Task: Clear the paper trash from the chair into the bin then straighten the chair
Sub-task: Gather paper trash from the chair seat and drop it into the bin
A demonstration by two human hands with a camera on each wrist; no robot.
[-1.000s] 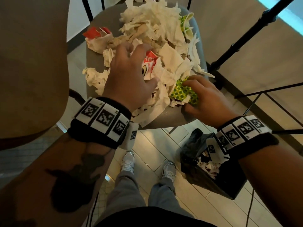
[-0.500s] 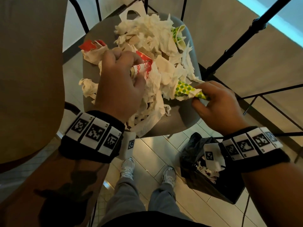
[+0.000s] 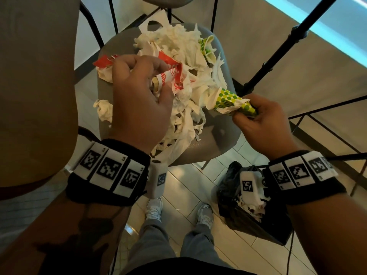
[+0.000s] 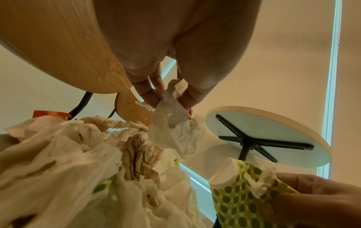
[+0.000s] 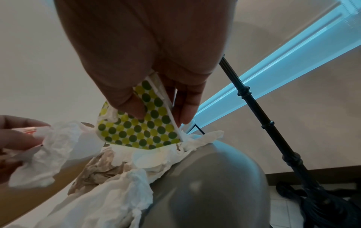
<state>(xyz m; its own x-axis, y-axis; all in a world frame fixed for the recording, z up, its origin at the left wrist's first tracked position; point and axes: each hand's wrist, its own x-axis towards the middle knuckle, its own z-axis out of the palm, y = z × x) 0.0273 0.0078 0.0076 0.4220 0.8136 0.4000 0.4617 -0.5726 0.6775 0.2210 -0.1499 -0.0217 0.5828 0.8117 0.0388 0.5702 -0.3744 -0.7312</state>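
Head view, two hands, one dotted cup, one bin

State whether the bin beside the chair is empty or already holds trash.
Holds trash: crumpled white paper shows inside the black-lined bin on the floor.

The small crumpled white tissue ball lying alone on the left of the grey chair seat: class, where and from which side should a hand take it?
Pinch the small crumpled white tissue ball across its middle, coming straight down from above. It lies apart from the main paper pile on bare grey chair seat, so fingers can likely close on both flanks. Its wad shape offers no edge or handle.
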